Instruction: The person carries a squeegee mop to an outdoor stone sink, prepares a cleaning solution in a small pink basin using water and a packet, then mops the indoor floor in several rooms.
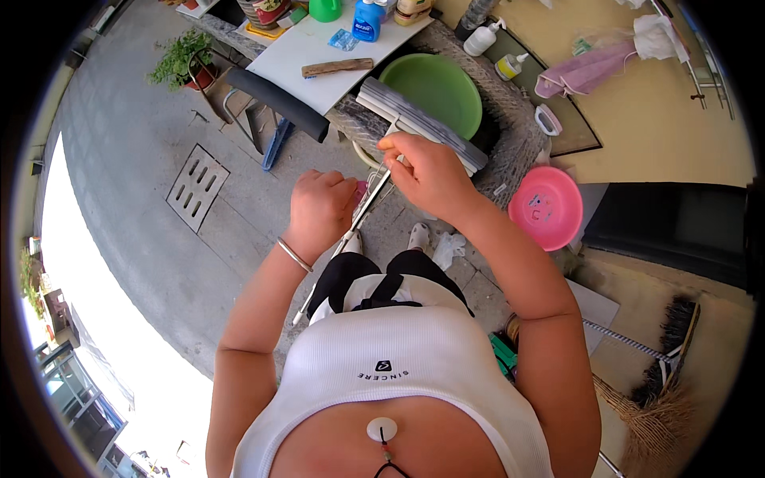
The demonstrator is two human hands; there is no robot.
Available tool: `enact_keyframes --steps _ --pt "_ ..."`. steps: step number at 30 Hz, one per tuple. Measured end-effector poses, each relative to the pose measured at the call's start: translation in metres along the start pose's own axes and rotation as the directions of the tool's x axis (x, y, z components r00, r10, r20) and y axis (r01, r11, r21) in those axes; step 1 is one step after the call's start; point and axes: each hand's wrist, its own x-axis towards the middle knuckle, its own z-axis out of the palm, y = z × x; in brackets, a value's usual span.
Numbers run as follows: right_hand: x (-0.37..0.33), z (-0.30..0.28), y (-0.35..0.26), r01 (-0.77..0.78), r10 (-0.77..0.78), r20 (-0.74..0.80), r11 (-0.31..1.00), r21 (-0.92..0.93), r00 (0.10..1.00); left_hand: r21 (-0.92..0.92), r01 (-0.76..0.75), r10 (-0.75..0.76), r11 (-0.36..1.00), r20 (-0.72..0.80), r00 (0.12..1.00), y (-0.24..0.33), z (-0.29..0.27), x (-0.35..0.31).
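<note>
A sponge mop stands slantwise before me. Its grey ribbed sponge head (422, 119) rests across the near rim of a green basin (434, 88). The metal handle (364, 211) slopes down toward my feet. My right hand (430, 175) is closed at the mop's neck, fingers curled around it close under the head. My left hand (319, 209) is closed beside the handle, and a small pink thing (361, 191) shows at its fingertips; its kind is hard to make out. Thin, light-coloured strands hang near the handle between both hands.
A white board (351, 84) carries a wooden piece (337, 68) and a blue bottle (367, 21). A chair with a dark padded bar (279, 103) stands left of it. A pink basin (547, 209) and a scrubbing brush (547, 120) lie right, brooms (649, 410) lower right. A slotted drain cover (198, 188) lies left.
</note>
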Motion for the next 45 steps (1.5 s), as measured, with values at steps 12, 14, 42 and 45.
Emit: enact_keyframes --steps 12,14,42,45 --pt "-0.046 -0.014 0.048 -0.011 0.154 0.253 0.871 -0.491 0.955 -0.121 -0.035 0.066 0.992 0.266 0.962 0.023 0.083 0.035" --pt "-0.051 -0.021 0.058 0.021 0.111 0.217 0.849 -0.527 0.970 -0.162 0.000 0.039 0.987 0.239 0.970 0.031 0.095 0.040" --pt "-0.066 -0.051 0.080 -0.244 0.353 -0.349 0.916 0.319 0.868 -0.332 -0.036 0.040 0.943 0.005 0.999 0.063 0.115 0.079" --pt "-0.056 -0.058 0.081 -0.049 0.003 -0.385 0.993 -0.110 0.923 -0.396 -0.014 0.012 0.918 -0.008 1.000 0.061 0.110 0.079"
